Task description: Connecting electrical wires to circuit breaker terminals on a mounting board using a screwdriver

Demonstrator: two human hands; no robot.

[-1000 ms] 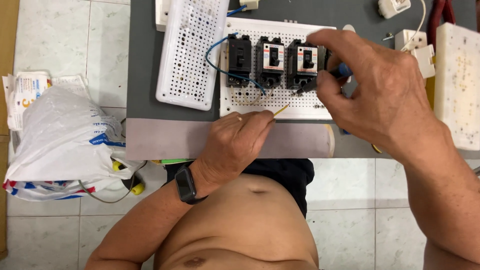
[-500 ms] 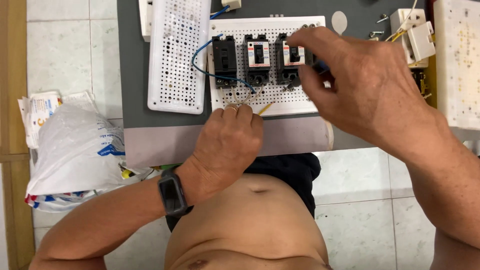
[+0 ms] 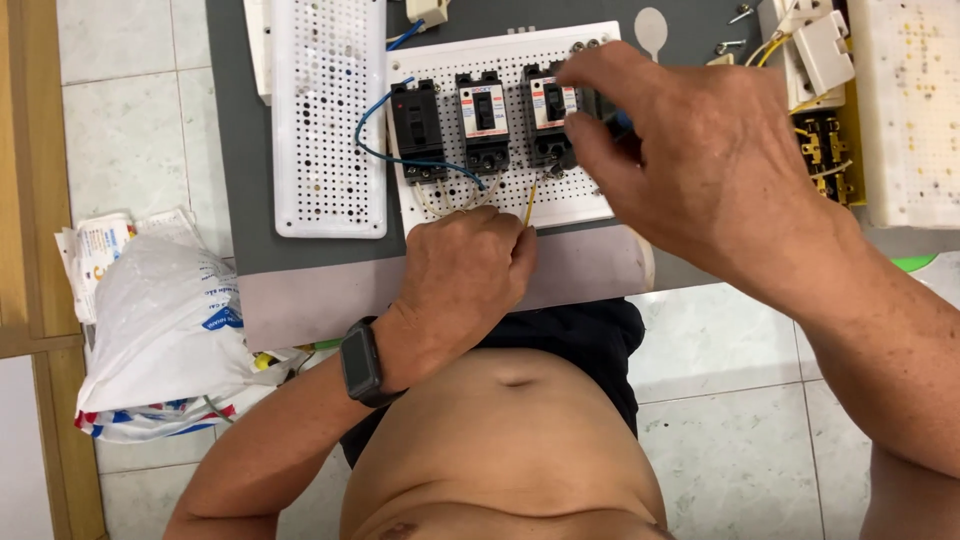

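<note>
Yellow wire point(image 3: 529, 205), pinched by left hand point(image 3: 462, 275), now reaches the third breaker point(image 3: 551, 125).

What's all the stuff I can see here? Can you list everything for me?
Perforated mounting board: one, white, middle of the table.
Circuit breakers: three in view, black, in a row on the board.
Blue wire: one, looping from the left breaker.
Yellow wire: one, thin, running below the right breaker to the left hand.
Long perforated panel: one, white, left of the board.
Table: one, grey top.
Plastic bag: one, white, on the tiled floor at left.
Switch boxes: white, top right, with yellow wires; count unclear.
Large perforated panel: one, white, far right.
Wristwatch: one, black, left wrist.
Left hand: pinching the yellow wire.
Right hand: at the right breaker, holding something blue, mostly hidden.
</note>
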